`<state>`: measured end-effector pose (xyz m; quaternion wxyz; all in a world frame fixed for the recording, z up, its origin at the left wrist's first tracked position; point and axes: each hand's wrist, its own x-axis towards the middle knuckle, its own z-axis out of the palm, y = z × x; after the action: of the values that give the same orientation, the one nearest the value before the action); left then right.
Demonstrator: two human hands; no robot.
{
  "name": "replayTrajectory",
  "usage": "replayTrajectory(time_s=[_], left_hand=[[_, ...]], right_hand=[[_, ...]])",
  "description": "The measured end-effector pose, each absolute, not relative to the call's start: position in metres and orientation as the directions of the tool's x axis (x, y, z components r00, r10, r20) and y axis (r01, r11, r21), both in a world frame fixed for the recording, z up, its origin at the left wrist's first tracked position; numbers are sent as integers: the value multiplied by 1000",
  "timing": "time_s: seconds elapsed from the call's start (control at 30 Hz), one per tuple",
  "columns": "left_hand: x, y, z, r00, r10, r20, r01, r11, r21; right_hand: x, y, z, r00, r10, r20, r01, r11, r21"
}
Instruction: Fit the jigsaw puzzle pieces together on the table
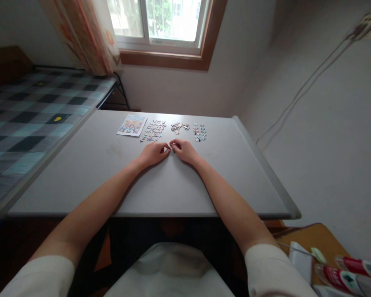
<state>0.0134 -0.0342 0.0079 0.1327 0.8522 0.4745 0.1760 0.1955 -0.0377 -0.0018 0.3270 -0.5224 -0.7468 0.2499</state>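
Grey bench (142,189) carries pieces (179,127) at far side; nearer, left hand (155,153) and right hand (184,150) hold a small piece (170,146), grip narrow.

An off-white shirt (170,272) with short, loose sleeves (46,274) leaves the forearms (109,192), left hand (154,153) and right hand (184,151) bare.

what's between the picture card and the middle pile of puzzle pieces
In the head view, a spread of loose puzzle pieces lies between the picture card and the middle pile.

Multicoloured puzzle pieces (180,127), pale-grey table (160,187)
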Motion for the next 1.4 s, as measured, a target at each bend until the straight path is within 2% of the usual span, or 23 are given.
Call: replayTrajectory(time_s=[1.4], left_hand=[[14,-36,10,489,857,163,764,-511,393]], right_hand=[[195,-39,0,-237,946,220,616,322,-719]])
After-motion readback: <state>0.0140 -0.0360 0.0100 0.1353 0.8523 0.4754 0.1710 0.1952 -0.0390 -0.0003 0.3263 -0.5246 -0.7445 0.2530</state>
